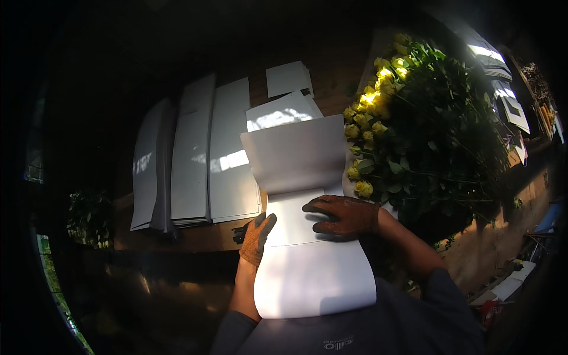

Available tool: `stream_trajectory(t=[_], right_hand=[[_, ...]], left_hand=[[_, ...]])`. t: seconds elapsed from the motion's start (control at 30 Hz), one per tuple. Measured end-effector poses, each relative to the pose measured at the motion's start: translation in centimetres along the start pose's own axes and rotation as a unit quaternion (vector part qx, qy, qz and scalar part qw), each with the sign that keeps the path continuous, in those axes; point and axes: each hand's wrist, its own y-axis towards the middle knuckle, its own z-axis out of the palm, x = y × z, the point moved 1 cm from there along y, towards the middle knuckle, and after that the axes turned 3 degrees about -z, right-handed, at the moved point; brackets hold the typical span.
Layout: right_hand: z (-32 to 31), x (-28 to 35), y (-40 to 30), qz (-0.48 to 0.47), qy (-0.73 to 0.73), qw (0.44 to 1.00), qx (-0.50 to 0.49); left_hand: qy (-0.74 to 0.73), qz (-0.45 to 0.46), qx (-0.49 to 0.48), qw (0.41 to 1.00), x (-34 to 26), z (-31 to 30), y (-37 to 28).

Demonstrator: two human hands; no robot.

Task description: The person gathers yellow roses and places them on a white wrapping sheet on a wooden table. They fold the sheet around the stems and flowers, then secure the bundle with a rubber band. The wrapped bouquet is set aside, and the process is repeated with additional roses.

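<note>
Before me a long white sheet of paper or thin card (315, 279) hangs over the table's near edge and bends up at its far end. On it lies a smaller white sheet (288, 217). My left hand (257, 237), in an orange and black work glove, is at the sheets' left edge, thumb along the rim; whether it grips them is unclear. My right hand (344, 215), gloved alike, rests over the right part of the smaller sheet with its fingers spread. Right of the sheets lie yellow roses (364, 188) with leafy green stems.
Stacks of long white sheets (233, 151) lie on the wooden table (191, 239) to the left. Smaller white sheets (288, 77) are at the back. A small black object (239, 233) sits by my left hand. More foliage (88, 217) is far left.
</note>
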Motion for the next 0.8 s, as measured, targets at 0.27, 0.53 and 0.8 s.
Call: stream_trajectory(t=[0.27, 0.53, 0.8], right_hand=[[5.2, -9.2, 1.8, 0.092, -0.194, 0.972, 0.098], [8.7, -14.8, 1.3, 0.083, -0.147, 0.982, -0.088], [8.5, -13.8, 0.8, 0.051, -0.178, 0.977, -0.103]], left_hand=[[-0.011, 0.017, 0.028, 0.999, 16.3, 3.3, 6.4], [0.127, 0.014, -0.074, 0.989, 21.2, 5.0, 7.0], [-0.020, -0.023, 0.262, 0.965, -2.2, -0.7, 6.0]])
